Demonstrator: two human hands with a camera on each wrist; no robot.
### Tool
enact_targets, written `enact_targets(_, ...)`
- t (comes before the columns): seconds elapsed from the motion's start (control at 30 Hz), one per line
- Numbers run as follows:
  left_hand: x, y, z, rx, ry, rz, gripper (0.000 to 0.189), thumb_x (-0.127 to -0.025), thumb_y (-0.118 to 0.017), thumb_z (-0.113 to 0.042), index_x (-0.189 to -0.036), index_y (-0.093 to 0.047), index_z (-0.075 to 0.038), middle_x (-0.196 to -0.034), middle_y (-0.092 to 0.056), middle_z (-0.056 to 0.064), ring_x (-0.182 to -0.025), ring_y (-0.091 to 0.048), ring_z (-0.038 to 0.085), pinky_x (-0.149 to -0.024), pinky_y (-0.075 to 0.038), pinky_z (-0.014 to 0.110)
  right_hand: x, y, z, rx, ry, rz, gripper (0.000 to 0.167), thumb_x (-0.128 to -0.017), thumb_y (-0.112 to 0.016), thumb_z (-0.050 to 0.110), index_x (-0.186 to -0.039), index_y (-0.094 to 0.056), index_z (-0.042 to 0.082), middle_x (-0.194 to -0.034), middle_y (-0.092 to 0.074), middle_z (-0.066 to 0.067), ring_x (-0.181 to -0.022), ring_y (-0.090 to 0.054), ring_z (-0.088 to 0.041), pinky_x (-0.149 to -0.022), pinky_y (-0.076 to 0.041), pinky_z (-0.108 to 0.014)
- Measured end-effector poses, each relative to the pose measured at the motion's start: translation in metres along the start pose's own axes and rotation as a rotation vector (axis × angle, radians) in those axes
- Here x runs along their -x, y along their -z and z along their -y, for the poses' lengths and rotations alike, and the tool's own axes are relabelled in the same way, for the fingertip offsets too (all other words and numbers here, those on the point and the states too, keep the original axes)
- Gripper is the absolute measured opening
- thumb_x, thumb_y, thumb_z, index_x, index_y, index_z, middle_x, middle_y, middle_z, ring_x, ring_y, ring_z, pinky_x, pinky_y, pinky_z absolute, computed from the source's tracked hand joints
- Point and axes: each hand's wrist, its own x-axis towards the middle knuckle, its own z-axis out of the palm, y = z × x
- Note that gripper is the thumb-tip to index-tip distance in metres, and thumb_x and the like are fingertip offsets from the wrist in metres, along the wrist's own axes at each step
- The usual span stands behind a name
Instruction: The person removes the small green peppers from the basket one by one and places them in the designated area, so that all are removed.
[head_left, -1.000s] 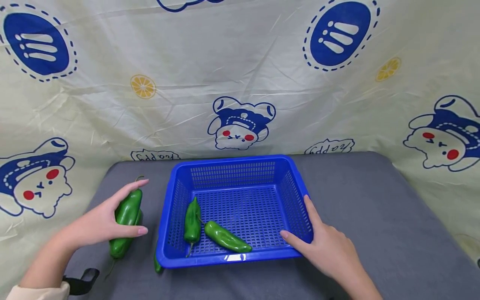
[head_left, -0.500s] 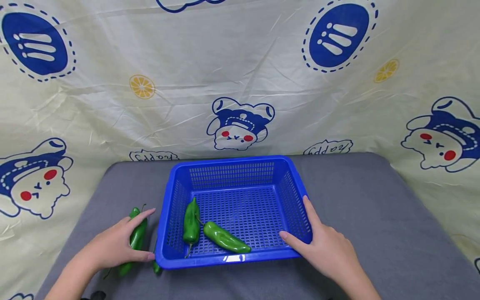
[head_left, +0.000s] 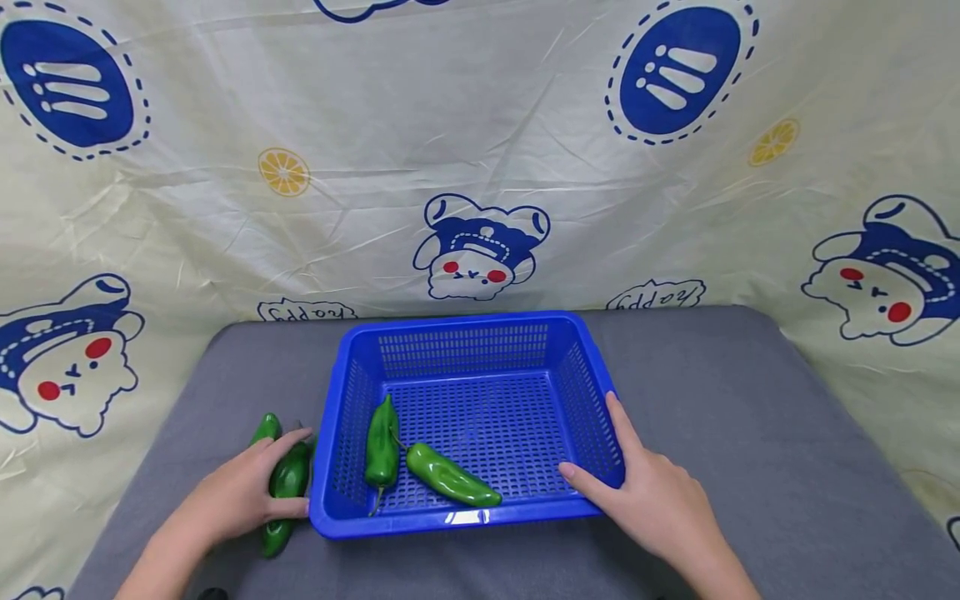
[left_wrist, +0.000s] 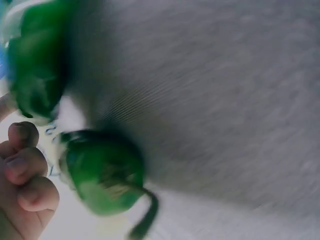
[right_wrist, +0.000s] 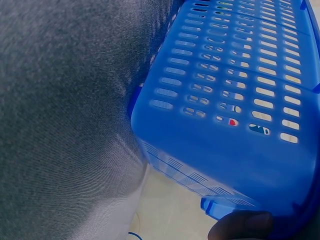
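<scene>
My left hand (head_left: 243, 492) is beside the blue basket's left wall, thumb and forefinger on either side of a green pepper (head_left: 291, 477). A second green pepper (head_left: 266, 427) pokes out behind the knuckles, mostly hidden. In the left wrist view, curled fingers (left_wrist: 30, 170) lie close to a stemmed pepper (left_wrist: 105, 170), with another pepper (left_wrist: 35, 60) above it. My right hand (head_left: 656, 496) grips the near right corner of the blue plastic basket (head_left: 465, 521), thumb inside the rim. Inside the basket lie two green peppers, one lengthwise (head_left: 382, 446) and one slanted (head_left: 452, 477).
The basket stands on a grey cloth-covered table (head_left: 720, 417). A pale printed curtain (head_left: 360, 242) hangs behind the table's far edge. Grey tabletop spreads to the right of the basket.
My left hand has come right and nearer the front, up against the basket's side. The peppers by it have shifted toward the basket. My right hand keeps its grip on the corner.
</scene>
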Motion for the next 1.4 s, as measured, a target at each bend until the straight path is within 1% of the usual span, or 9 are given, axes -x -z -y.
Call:
enact_targets(0.1,0.003,0.015,-0.003,0.038,0.016,-0.004,0.105,-0.072,-0.071,-0.073,-0.15,-0.04,-0.01,-0.128,-0.058,0.025,-0.107,-0.062,0.036,-0.083,-0.052,0.055,0.0,0.0,0.001,-0.001,0.004,-0.002,0.115,-0.076,-0.046,0.09,-0.16,0.004,0.03,-0.123,-0.065,-0.026,-0.087,-0.066,-0.027,-0.053,-0.038,-0.032)
enact_targets(0.23,0.011,0.05,-0.016,0.02,0.024,-0.113,0.093,-0.085,-0.067,-0.063,-0.153,-0.034,-0.009,-0.112,-0.061,0.023,-0.097,-0.06,0.037,-0.071,-0.051,0.048,0.0,0.001,0.002,0.002,0.019,-0.016,0.114,-0.077,-0.047,0.088,-0.16,0.004,0.03,-0.123,-0.065,-0.026,-0.088,-0.067,-0.028,-0.053,-0.039,-0.032)
enact_targets(0.37,0.018,0.088,-0.054,-0.005,0.003,-0.245,0.084,-0.092,-0.06,-0.06,-0.156,-0.029,-0.015,-0.107,-0.061,0.018,-0.091,-0.06,0.03,-0.069,-0.05,0.047,0.001,0.002,0.001,0.005,0.02,-0.021,0.113,-0.077,-0.047,0.088,-0.16,0.004,0.03,-0.123,-0.065,-0.027,-0.09,-0.068,-0.03,-0.053,-0.04,-0.033)
enact_targets(0.47,0.017,0.102,-0.094,0.005,-0.063,-0.232,0.083,-0.091,-0.059,-0.063,-0.156,-0.029,-0.021,-0.11,-0.064,0.014,-0.096,-0.063,0.028,-0.074,-0.053,0.049,0.001,0.002,0.0,0.009,0.017,-0.022,0.114,-0.077,-0.046,0.089,-0.16,0.005,0.03,-0.125,-0.064,-0.027,-0.092,-0.068,-0.032,-0.054,-0.042,-0.035)
enact_targets(0.67,0.001,0.082,-0.147,0.056,-0.12,0.027,0.094,-0.085,-0.068,-0.062,-0.158,-0.023,-0.024,-0.106,-0.068,0.006,-0.094,-0.065,0.022,-0.076,-0.055,0.043,0.0,0.001,-0.001,0.018,0.015,-0.012,0.115,-0.076,-0.044,0.09,-0.16,0.006,0.029,-0.13,-0.061,-0.029,-0.096,-0.068,-0.035,-0.055,-0.043,-0.036)
enact_targets(0.8,-0.013,0.064,-0.156,0.007,-0.051,0.23,0.106,-0.082,-0.073,-0.059,-0.16,-0.012,-0.022,-0.108,-0.069,0.014,-0.102,-0.067,0.028,-0.091,-0.052,0.055,-0.001,0.001,-0.002,0.02,0.019,-0.02,0.115,-0.077,-0.045,0.089,-0.16,0.005,0.029,-0.126,-0.063,-0.028,-0.094,-0.068,-0.034,-0.056,-0.043,-0.037)
enact_targets(0.9,-0.022,0.052,-0.157,-0.07,0.005,0.348,0.112,-0.079,-0.078,-0.054,-0.161,-0.008,-0.022,-0.093,-0.069,0.015,-0.081,-0.066,0.023,-0.083,-0.054,0.051,-0.001,0.0,-0.002,0.019,0.019,-0.017,0.115,-0.077,-0.045,0.089,-0.16,0.004,0.028,-0.125,-0.064,-0.028,-0.093,-0.068,-0.034,-0.056,-0.044,-0.038)
enact_targets(1.17,-0.034,0.026,-0.161,-0.267,0.058,0.418,0.113,-0.077,-0.078,-0.058,-0.16,-0.011,-0.02,-0.105,-0.069,0.023,-0.081,-0.063,0.022,-0.079,-0.054,0.047,-0.001,0.0,-0.002,0.015,0.013,-0.007,0.115,-0.076,-0.045,0.09,-0.16,0.005,0.029,-0.124,-0.064,-0.028,-0.092,-0.068,-0.032,-0.055,-0.043,-0.036)
enact_targets(1.4,-0.042,0.016,-0.158,-0.211,0.069,0.453,0.109,-0.08,-0.075,-0.057,-0.16,-0.012,-0.018,-0.11,-0.068,0.024,-0.096,-0.067,0.029,-0.086,-0.053,0.05,-0.001,0.0,-0.001,0.009,0.01,-0.001,0.115,-0.076,-0.045,0.09,-0.16,0.006,0.03,-0.125,-0.064,-0.027,-0.088,-0.067,-0.029,-0.054,-0.041,-0.034)
